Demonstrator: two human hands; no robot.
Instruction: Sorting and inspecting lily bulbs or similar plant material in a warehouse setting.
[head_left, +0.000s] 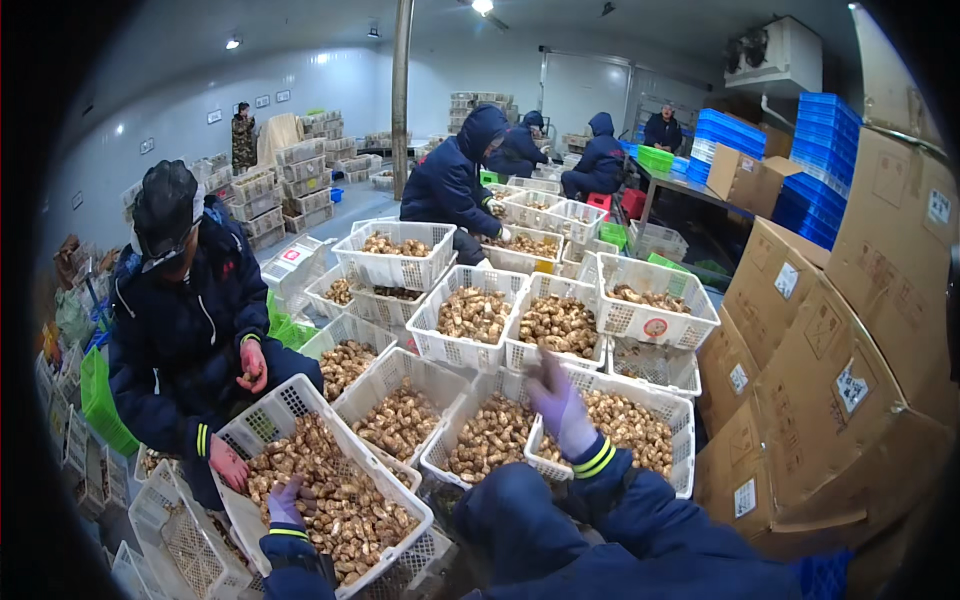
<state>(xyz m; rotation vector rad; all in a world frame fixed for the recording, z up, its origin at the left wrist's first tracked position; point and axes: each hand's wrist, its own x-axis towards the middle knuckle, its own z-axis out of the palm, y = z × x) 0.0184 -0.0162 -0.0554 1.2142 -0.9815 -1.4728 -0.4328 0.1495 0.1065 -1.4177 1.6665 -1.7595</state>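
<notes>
My left hand (289, 501), in a purple glove, rests at the pile of small brown-and-cream produce (352, 517) in a tilted white crate (394, 541). The pieces could be tubers or mushrooms. Whether its fingers grip a piece cannot be told. My right hand (561, 405), gloved alike and blurred by motion, is raised above two crates before me, thumb and fingers apart, with no piece visible in it. Under it lie a left crate (433, 459) and a right crate (682, 442), both loaded with the same produce. A co-worker's pink-gloved hand (229, 463) touches the tilted crate's pile.
A co-worker (191, 315) sits at the left, another (454, 180) ahead. More white crates (469, 341) stand stacked in front. Tall cardboard boxes (817, 397) wall the right side. Farther back are a metal table (694, 187), blue crates (821, 165) and a pole (401, 97).
</notes>
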